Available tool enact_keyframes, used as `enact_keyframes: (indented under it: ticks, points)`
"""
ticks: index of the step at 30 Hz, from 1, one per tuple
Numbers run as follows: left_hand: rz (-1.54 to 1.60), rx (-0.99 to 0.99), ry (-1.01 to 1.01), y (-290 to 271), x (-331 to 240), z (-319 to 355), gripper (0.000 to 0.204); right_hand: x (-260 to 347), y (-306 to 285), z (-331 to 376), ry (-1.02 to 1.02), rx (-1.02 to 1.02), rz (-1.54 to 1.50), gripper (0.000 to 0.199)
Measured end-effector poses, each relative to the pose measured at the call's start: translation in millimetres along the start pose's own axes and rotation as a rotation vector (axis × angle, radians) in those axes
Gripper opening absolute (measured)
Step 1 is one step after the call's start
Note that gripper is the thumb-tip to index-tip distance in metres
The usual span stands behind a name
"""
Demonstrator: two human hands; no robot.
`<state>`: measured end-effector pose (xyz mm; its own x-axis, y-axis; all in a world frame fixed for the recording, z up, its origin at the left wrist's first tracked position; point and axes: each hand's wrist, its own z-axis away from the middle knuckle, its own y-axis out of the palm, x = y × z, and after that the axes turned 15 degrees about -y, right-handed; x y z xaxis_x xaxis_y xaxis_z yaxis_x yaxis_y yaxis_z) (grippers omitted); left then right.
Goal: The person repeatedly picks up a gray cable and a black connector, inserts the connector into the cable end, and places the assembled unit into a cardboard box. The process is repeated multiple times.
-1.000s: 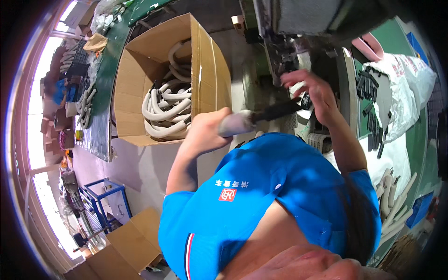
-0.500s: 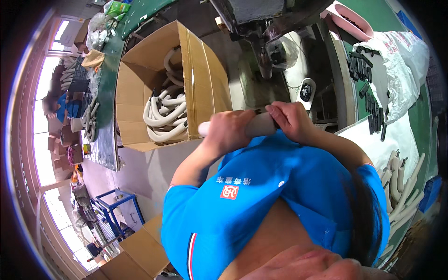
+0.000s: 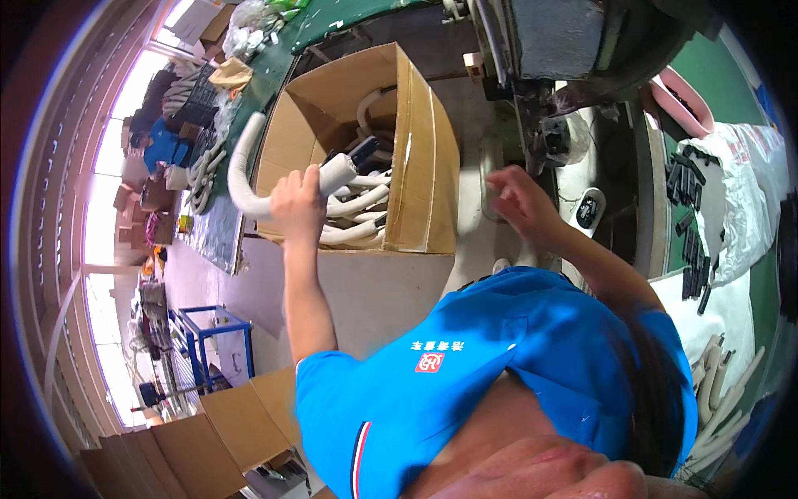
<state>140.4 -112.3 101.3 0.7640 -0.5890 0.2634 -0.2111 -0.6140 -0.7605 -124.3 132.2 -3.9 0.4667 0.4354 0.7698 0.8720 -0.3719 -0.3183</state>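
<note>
My left hand [image 3: 299, 206] is closed around a curved, pale grey foam-covered tube [image 3: 243, 162]. The tube bends up at its far left end. A black fitting [image 3: 362, 151] juts from the tube's other end, over the open cardboard box [image 3: 426, 183]. Inside the box lie several similar bent tubes [image 3: 362, 204], partly hidden by its wall and my hand. To the right of the box, my right hand [image 3: 525, 206] hangs in the air with loosely bent fingers apart. Nothing shows in it.
A dark machine [image 3: 557, 50] stands ahead of me. On the right-hand green table are black parts [image 3: 686, 179], a white plastic bag [image 3: 740, 183], a pink bin [image 3: 686, 100] and more pale tubes [image 3: 715, 391]. Another person [image 3: 162, 148] sits far left. A blue frame [image 3: 212, 333] stands at left.
My left hand has moved left and over the box, carrying the tube. My right hand has let go of the tube and come apart from it. The view has shifted.
</note>
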Motion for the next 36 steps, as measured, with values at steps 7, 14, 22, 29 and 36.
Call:
enact_keyframes:
  ticks: [7, 14, 22, 29, 36]
  points:
    - [0.449, 0.326, -0.074, 118, -61, 35, 0.055, -19, -50, 127, 0.434, -0.232, 0.261, 0.020]
    - [0.676, 1.220, 0.396, 132, -196, 71, 0.036, 28, -100, 239, 0.770, -0.455, 0.710, 0.025]
    - [0.597, 1.086, 0.687, 119, -248, 45, 0.036, 156, -151, 455, 1.567, -0.529, 1.917, 0.047]
    - [0.668, 0.943, 0.926, 88, -306, 24, 0.033, 186, -184, 545, 1.923, -0.579, 1.123, 0.043]
    - [1.069, 0.988, 1.155, -20, -379, 43, 0.042, 205, -231, 393, 0.740, -1.468, 0.783, 0.042]
